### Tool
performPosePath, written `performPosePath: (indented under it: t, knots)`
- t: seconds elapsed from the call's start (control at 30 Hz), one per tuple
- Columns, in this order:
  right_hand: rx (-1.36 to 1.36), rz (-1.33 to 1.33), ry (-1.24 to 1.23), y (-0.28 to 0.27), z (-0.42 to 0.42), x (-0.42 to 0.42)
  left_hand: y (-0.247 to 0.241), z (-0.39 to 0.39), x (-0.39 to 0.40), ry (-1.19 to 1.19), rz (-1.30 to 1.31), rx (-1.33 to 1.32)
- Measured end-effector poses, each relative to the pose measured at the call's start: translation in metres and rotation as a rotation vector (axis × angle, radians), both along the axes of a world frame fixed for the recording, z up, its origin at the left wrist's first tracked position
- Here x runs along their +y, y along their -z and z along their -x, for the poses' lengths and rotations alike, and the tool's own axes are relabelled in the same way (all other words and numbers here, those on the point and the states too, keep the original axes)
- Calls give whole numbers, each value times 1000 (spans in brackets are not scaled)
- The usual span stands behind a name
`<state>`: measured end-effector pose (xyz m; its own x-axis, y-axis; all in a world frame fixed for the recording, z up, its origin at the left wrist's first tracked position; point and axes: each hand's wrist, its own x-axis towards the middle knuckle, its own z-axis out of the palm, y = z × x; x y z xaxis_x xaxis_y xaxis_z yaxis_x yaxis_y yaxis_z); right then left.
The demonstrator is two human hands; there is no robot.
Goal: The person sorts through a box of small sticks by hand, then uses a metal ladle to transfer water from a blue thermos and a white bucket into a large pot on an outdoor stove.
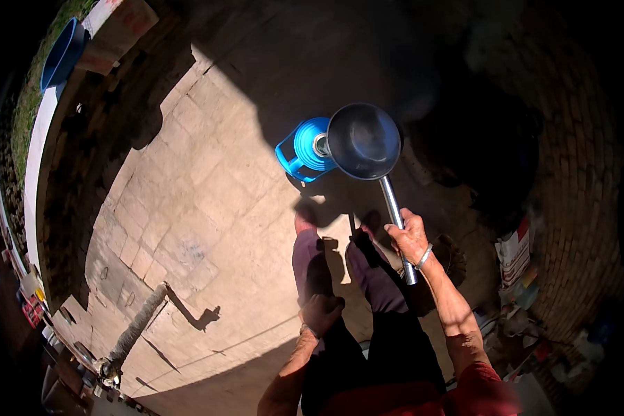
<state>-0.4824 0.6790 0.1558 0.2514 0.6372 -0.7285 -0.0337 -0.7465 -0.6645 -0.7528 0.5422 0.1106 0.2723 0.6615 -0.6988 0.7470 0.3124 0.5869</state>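
Note:
My right hand [410, 238] is closed round the shiny metal handle of a long-handled metal ladle [364, 141]. The round bowl of the ladle hangs beside the opening of a bright blue container with a handle [309, 143] and hides part of its right side. Lower down, my left hand [321, 313] rests by my left thigh, with its fingers curled in shadow. Whether it holds anything cannot be made out.
A brick wall [577, 208] rises at the right, with bags [515, 255] and litter at its foot. A low wall with a pale top [37, 171] curves along the left, a blue basin [62, 54] on it. A thin trunk or post [138, 327] stands lower left.

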Motion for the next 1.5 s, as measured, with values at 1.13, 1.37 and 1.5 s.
performPosePath:
  t: [1.13, 1.37, 1.5]
  knots:
    - [-392, -85, -163, 32, -20, -19, 6, 0, -1, 3, -91, -25]
    - [-425, -139, -199, 29, -18, -17, -2, 0, 5, 0, -85, -51]
    - [-482, -145, -214, 27, -18, -14, -9, -3, 13, 8, -46, -60]
